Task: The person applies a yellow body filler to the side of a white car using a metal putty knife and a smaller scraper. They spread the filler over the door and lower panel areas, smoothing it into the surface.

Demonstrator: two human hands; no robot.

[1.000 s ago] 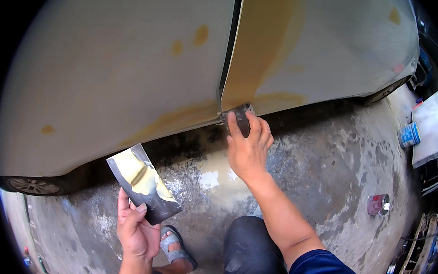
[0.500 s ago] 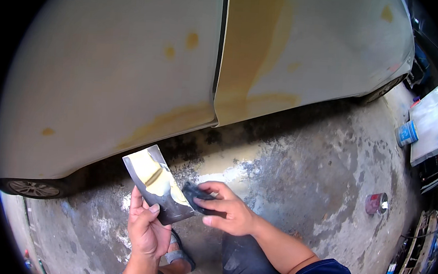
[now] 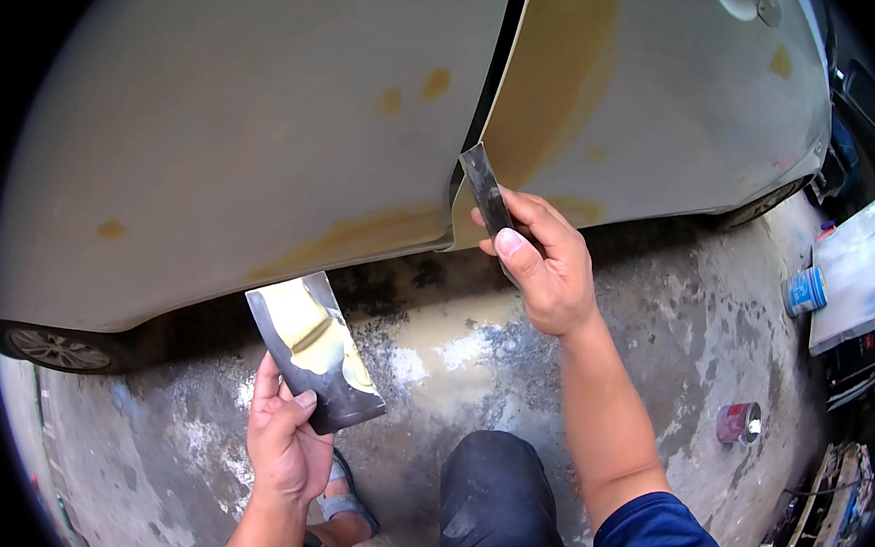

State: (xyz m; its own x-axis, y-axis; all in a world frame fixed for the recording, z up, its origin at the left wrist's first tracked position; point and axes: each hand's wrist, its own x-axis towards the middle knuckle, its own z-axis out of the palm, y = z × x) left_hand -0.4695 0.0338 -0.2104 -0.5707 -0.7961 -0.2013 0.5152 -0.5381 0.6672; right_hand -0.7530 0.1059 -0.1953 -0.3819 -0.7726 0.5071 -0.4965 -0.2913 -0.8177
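Observation:
My left hand grips the lower edge of a dark flat board, thumb on top. A smear of pale yellow putty covers much of the board's face, with a groove across it. In my right hand is a dark, flat putty spreader, pinched between thumb and fingers. Its tip is at the seam between two grey car panels, by the edge of the right-hand panel; whether it touches cannot be made out. Yellow-brown filler patches mark both this panel and the left-hand panel.
On the stained concrete floor stands a reddish can at the right. Farther back are a blue tin and a paint-smeared pale board. A car wheel shows at far left. My knee is below my hands.
My right hand has lifted the spreader off the putty board and moved up and right to the panel seam. The left hand keeps the board nearly in place. The view has shifted slightly.

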